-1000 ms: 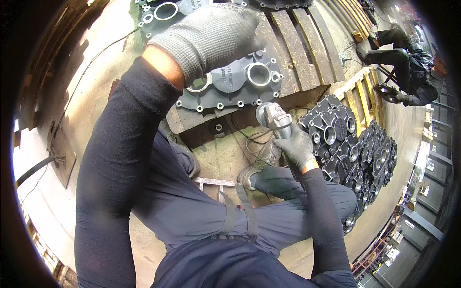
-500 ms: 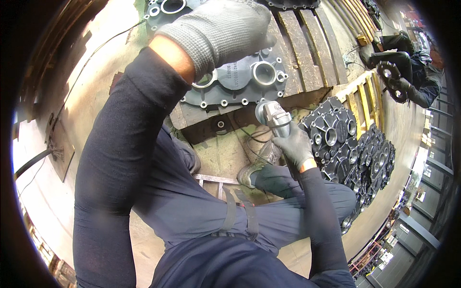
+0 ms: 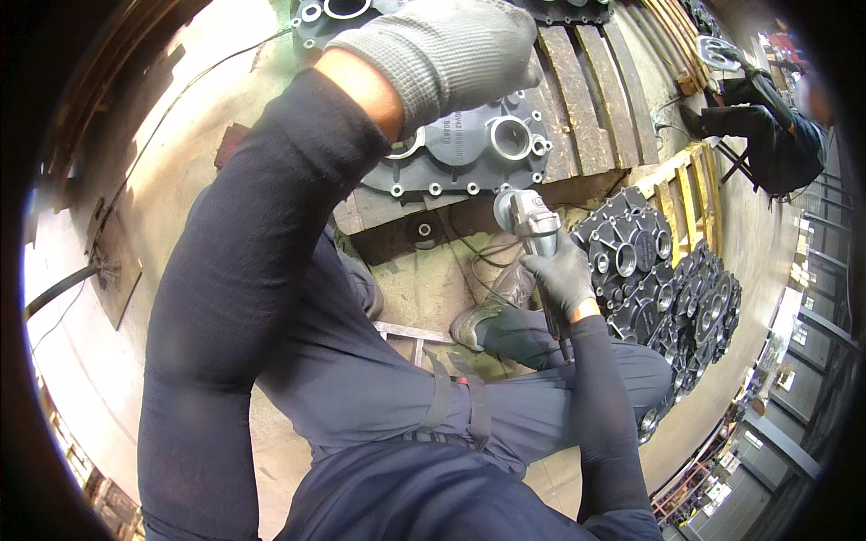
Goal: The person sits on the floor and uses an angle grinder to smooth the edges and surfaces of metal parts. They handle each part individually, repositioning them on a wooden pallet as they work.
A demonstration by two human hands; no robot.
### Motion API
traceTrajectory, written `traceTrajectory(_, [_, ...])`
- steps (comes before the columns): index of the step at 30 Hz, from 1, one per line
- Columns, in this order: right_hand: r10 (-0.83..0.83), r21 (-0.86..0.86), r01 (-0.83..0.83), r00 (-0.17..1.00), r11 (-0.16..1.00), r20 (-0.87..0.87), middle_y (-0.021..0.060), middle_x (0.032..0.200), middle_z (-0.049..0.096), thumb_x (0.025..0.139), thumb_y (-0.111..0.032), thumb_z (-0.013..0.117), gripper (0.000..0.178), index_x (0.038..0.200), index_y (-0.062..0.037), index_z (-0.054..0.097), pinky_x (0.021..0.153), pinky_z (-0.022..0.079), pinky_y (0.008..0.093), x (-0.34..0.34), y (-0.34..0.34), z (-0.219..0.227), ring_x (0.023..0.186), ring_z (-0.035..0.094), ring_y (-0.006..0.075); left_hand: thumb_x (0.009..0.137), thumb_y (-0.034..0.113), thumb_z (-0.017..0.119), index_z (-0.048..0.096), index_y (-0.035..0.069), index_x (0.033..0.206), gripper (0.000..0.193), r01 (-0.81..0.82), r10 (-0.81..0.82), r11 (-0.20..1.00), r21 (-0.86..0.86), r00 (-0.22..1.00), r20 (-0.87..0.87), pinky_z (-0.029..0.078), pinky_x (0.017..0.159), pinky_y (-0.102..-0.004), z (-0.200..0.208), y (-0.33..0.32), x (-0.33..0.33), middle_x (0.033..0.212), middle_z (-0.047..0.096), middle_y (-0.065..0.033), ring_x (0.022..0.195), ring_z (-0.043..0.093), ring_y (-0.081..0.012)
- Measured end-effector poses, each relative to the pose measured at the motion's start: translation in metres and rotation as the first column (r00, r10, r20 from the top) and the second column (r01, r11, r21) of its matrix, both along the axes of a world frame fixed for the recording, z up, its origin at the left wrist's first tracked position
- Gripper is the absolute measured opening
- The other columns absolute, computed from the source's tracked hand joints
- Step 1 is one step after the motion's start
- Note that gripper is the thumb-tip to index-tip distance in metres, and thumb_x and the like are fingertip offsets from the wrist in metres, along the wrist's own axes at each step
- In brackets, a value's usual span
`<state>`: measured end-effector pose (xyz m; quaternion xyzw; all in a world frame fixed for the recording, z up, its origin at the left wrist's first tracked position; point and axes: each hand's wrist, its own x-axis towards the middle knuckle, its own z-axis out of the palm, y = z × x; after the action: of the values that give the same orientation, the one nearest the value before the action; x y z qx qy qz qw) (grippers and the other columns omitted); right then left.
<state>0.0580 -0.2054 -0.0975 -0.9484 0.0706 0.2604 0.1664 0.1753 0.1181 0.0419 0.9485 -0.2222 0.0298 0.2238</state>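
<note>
My right hand [image 3: 561,275], in a grey glove, is wrapped round an angle grinder [image 3: 534,225]. Its round disc points up and left, beside the near edge of a dark grey metal casting [image 3: 460,153]. That casting lies flat and has round bores and small bolt holes along its rim. Over it, close to the camera, my left hand [image 3: 451,59] is raised in a grey knit glove. Its fingers look curled, and whatever they hold, if anything, is hidden. My left hand and forearm cover part of the casting.
The casting rests on a wooden pallet [image 3: 577,99], with more castings at the far edge. Black castings [image 3: 627,257] are stacked at my right, by a yellow wooden pallet [image 3: 686,194]. A cable [image 3: 487,257] loops near my feet. Another person [image 3: 767,126] sits at far right holding a pale part.
The view has shifted slightly, with both hands appearing a little farther right. At far right, the other person's hands have moved up; a pale part shows there instead of the dark casting.
</note>
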Motion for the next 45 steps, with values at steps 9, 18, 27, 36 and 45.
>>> traceTrajectory(9, [0.053, 0.002, -0.053, 0.998, 0.999, -0.031, 0.0279, 0.107, 0.073, 0.072, -0.044, 0.078, 0.067, 0.120, -0.0001, 0.065, 0.094, 0.054, 0.0481, -0.012, 0.016, 0.003, 0.105, 0.071, 0.0433, 0.096, 0.028, 0.057, 0.075, -0.003, 0.086, 0.037, 0.034, -0.032, 0.999, -0.043, 0.999, 0.029, 0.057, 0.078, -0.0469, 0.002, 0.005, 0.000, 0.084, 0.072, -0.0247, 0.082, 0.073, -0.0395])
traceTrajectory(18, [0.067, -0.007, -0.067, 0.997, 0.998, -0.048, 0.0280, 0.110, 0.073, 0.071, -0.042, 0.078, 0.067, 0.122, -0.0011, 0.066, 0.094, 0.054, 0.0476, -0.012, 0.049, 0.003, 0.106, 0.071, 0.0429, 0.096, 0.029, 0.058, 0.076, 0.000, 0.090, 0.034, -0.006, 0.007, 1.000, -0.015, 0.998, 0.061, 0.057, 0.078, -0.0478, 0.002, 0.016, -0.006, 0.086, 0.074, -0.0234, 0.083, 0.074, -0.0384])
traceTrajectory(27, [0.097, -0.013, -0.097, 0.995, 0.995, -0.014, 0.0296, 0.110, 0.072, 0.073, -0.044, 0.077, 0.066, 0.118, 0.0024, 0.064, 0.096, 0.053, 0.0501, -0.003, 0.059, 0.001, 0.107, 0.069, 0.0455, 0.094, 0.027, 0.059, 0.076, 0.000, 0.089, 0.032, -0.046, 0.045, 0.999, 0.029, 0.999, 0.031, 0.057, 0.078, -0.0486, 0.003, 0.019, -0.004, 0.086, 0.074, -0.0229, 0.083, 0.074, -0.0382])
traceTrajectory(36, [0.088, -0.041, -0.088, 0.996, 0.995, 0.007, 0.0305, 0.106, 0.072, 0.073, -0.044, 0.077, 0.066, 0.118, 0.0020, 0.065, 0.093, 0.054, 0.0506, -0.007, 0.063, -0.002, 0.103, 0.070, 0.0464, 0.094, 0.025, 0.060, 0.077, 0.001, 0.087, 0.030, -0.030, 0.032, 0.999, -0.024, 0.997, 0.067, 0.058, 0.075, -0.0455, -0.005, 0.020, -0.004, 0.084, 0.074, -0.0224, 0.081, 0.074, -0.0367])
traceTrajectory(45, [0.081, 0.028, -0.079, 0.993, 0.996, -0.084, 0.0277, 0.107, 0.073, 0.072, -0.043, 0.078, 0.066, 0.121, -0.0003, 0.065, 0.094, 0.054, 0.0482, -0.032, 0.093, 0.001, 0.103, 0.071, 0.0430, 0.091, 0.022, 0.061, 0.077, 0.001, 0.086, 0.027, -0.028, 0.034, 0.999, -0.033, 0.983, 0.178, 0.058, 0.074, -0.0454, -0.009, 0.029, -0.008, 0.083, 0.074, -0.0219, 0.080, 0.074, -0.0365])
